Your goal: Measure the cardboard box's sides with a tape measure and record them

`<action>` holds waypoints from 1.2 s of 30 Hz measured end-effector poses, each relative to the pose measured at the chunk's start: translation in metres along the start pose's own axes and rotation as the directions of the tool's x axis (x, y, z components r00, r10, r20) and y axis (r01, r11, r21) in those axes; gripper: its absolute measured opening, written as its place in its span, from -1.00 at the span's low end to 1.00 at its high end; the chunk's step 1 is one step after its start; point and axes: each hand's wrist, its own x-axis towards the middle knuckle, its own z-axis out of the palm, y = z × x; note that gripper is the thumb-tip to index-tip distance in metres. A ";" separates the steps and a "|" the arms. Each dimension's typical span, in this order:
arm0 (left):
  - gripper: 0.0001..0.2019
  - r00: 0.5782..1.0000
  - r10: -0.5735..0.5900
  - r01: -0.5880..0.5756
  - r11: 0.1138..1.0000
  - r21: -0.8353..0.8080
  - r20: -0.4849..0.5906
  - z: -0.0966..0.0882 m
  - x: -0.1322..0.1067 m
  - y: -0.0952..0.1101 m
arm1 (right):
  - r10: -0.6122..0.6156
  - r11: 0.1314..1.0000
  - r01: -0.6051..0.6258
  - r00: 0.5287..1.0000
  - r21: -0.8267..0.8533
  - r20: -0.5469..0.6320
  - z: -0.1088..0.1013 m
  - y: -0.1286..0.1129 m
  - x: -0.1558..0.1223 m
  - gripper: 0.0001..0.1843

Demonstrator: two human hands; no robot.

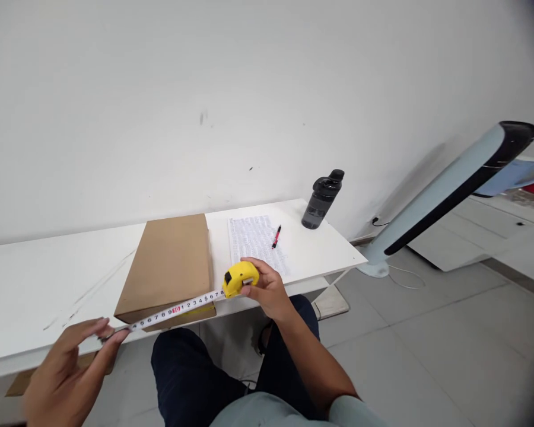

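Observation:
A yellow tape measure (241, 279) is in my right hand (269, 290), thumb at its front and fingers behind the case. Its white blade (182, 308) runs out to the left, numbers facing up, with a red 10 near the middle. The far end of the blade is pinched between thumb and finger of my left hand (73, 367). Behind the blade lies a closed brown cardboard box (171, 258) on the white table; the blade passes along its near edge. Whether the blade touches the box I cannot tell.
On the white table (320, 255) right of the box lie a handwritten sheet (251, 237) and a red-and-black pen (276, 236). A dark bottle (323, 198) stands near the wall. A tall pale-blue and black appliance (449, 190) stands on the floor at right.

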 end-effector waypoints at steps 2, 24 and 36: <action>-0.70 0.988 -0.143 0.134 0.982 -0.136 -0.055 -0.001 -0.011 0.024 | -0.049 0.998 0.051 0.997 -0.046 0.058 -0.004 -0.003 -0.015 -0.32; -0.39 0.139 -0.311 0.978 0.191 -0.082 0.940 0.194 -0.123 0.083 | -0.034 0.572 0.272 0.950 -0.774 0.309 -0.096 0.042 -0.117 -0.65; -0.46 0.202 -0.026 0.979 -0.004 -0.203 0.979 0.257 -0.109 0.102 | -0.146 0.582 0.331 0.941 -0.743 0.305 -0.155 -0.023 -0.064 -0.08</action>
